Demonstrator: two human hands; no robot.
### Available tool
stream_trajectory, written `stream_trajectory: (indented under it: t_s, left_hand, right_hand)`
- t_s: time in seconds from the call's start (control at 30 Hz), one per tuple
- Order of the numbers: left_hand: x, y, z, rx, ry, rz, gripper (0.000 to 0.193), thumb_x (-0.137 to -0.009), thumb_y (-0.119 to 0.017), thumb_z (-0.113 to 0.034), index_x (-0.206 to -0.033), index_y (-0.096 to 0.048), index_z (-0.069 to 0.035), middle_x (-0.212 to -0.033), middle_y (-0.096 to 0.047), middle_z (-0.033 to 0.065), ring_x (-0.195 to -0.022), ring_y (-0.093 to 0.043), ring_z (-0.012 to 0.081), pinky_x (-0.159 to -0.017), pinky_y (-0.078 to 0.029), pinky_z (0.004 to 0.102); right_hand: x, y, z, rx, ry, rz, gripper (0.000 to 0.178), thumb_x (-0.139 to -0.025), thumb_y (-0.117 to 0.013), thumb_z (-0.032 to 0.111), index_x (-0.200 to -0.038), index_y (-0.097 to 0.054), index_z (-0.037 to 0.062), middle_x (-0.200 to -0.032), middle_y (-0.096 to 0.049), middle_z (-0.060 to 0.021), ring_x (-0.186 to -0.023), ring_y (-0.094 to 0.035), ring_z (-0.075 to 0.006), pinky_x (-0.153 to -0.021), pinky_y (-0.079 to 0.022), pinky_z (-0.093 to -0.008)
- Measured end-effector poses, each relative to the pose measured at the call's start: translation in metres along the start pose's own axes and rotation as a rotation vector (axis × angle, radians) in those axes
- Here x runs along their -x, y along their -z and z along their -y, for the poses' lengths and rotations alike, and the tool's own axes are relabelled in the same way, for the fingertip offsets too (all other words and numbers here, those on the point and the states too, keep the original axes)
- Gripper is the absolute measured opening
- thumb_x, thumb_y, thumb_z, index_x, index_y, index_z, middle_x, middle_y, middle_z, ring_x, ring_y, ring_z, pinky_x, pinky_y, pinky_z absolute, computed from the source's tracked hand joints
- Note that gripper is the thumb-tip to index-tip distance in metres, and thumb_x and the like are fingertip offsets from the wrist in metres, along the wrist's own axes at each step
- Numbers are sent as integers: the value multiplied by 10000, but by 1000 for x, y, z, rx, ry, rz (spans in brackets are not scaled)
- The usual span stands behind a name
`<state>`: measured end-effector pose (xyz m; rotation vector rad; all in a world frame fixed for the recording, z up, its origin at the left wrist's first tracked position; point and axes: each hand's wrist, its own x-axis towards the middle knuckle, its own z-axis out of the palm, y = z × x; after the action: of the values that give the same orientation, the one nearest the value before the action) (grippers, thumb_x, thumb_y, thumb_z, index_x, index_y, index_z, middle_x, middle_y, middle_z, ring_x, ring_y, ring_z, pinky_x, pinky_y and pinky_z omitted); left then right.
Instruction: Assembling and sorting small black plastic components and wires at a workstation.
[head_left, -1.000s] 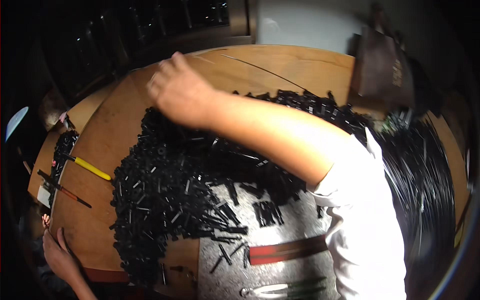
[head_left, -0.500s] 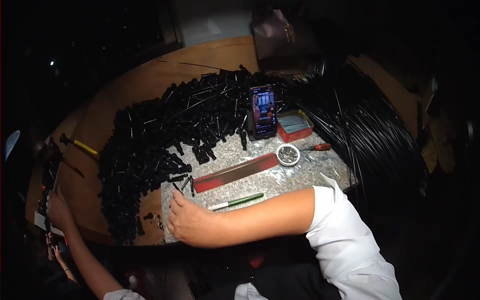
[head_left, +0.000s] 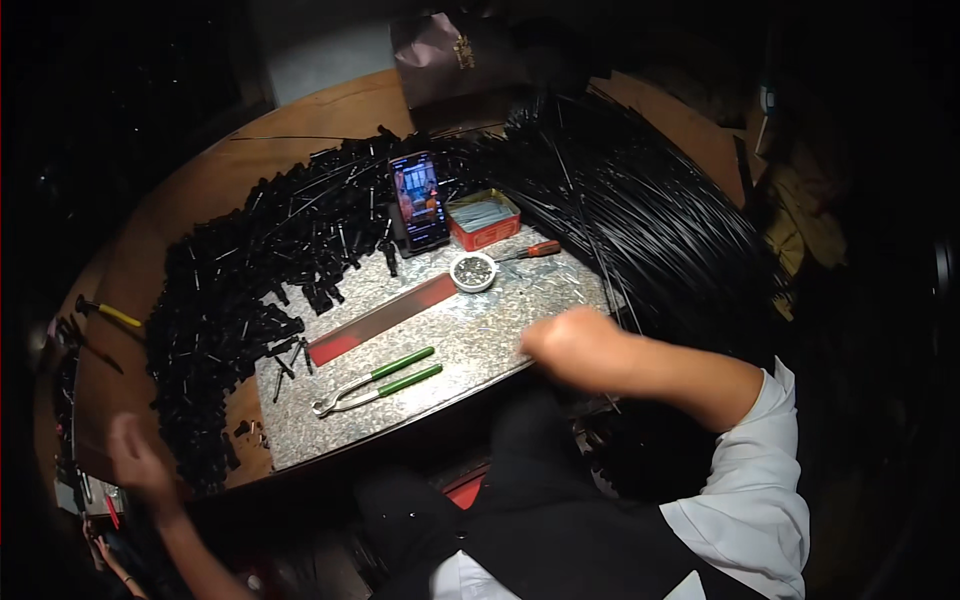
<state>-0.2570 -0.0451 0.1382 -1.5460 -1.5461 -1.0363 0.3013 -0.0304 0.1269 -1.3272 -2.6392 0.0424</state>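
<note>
My right hand (head_left: 580, 348) is curled over the front right edge of the stone slab (head_left: 480, 335), near a bundle of long thin black rods (head_left: 640, 205). It is blurred, and whatever its fingers hold is hidden. At the far left, past the table edge, my left hand (head_left: 140, 462) is raised with fingers apart and nothing visible in it. Green-handled pliers (head_left: 385, 385) lie on the slab between my hands. Behind them is a long red-and-grey bar (head_left: 380, 320). Small black parts (head_left: 288, 368) lie by its left end.
A large heap of black parts (head_left: 240, 240) covers the table's left and back. A phone (head_left: 420, 200) stands upright beside a red tin (head_left: 485, 225) of thin pins. A white bowl (head_left: 473, 271) holds small metal pieces. A screwdriver (head_left: 535, 250) and a yellow-handled hammer (head_left: 115, 313) lie nearby.
My right hand has moved from the small black parts to the slab's right edge, uncovering the pliers. My left hand has moved lower and opened. The view has swung to the right.
</note>
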Motion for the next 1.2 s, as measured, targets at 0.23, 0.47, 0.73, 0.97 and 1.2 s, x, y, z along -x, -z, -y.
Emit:
stream_trajectory:
  t_s: [0.23,0.47,0.73,0.97,1.2]
  left_hand:
    - [73,-62,-202,432,-333,505,112,-757,-692,-98,-802,-605,-42,-670,-543,104,-598,-539,286,-528,-434,364]
    - [89,-110,-236,462,-268,643,358,-695,-731,-170,-986,-585,-21,-991,-575,137,-929,-500,323,-806,-394,420]
    - [86,-135,-255,571,-246,700,411,-686,-738,-197,-1014,-579,-7,-964,-575,138,-911,-508,319,-820,-389,415]
    - [96,-146,-282,698,-235,660,400,-688,-741,-175,-1017,-577,-19,-963,-578,132,-906,-523,313,-800,-404,403]
    - [98,-145,-277,708,-210,654,408,-678,-746,-167,-1026,-589,-22,-985,-591,129,-912,-535,305,-795,-411,392]
  right_hand:
    - [-13,18,-151,342,-608,-399,301,-813,-651,272,-789,-569,-17,-818,-625,-202,-743,-618,-376,-639,-500,-440]
    - [-60,22,-185,182,-959,143,611,-736,-691,510,-1003,-631,-36,-1078,-606,-219,-1009,-597,-350,-854,-488,-409]
    - [-52,1,-209,247,-839,-33,329,-771,-653,208,-941,-599,-68,-1017,-597,-243,-994,-584,-365,-850,-476,-433]
    - [-40,24,-235,112,-844,-15,259,-779,-608,138,-946,-590,-59,-976,-625,-262,-956,-603,-395,-838,-490,-417]
    - [-27,99,-249,372,-944,124,485,-791,-695,268,-1152,-554,-24,-1132,-587,-232,-1028,-594,-344,-866,-478,-402]
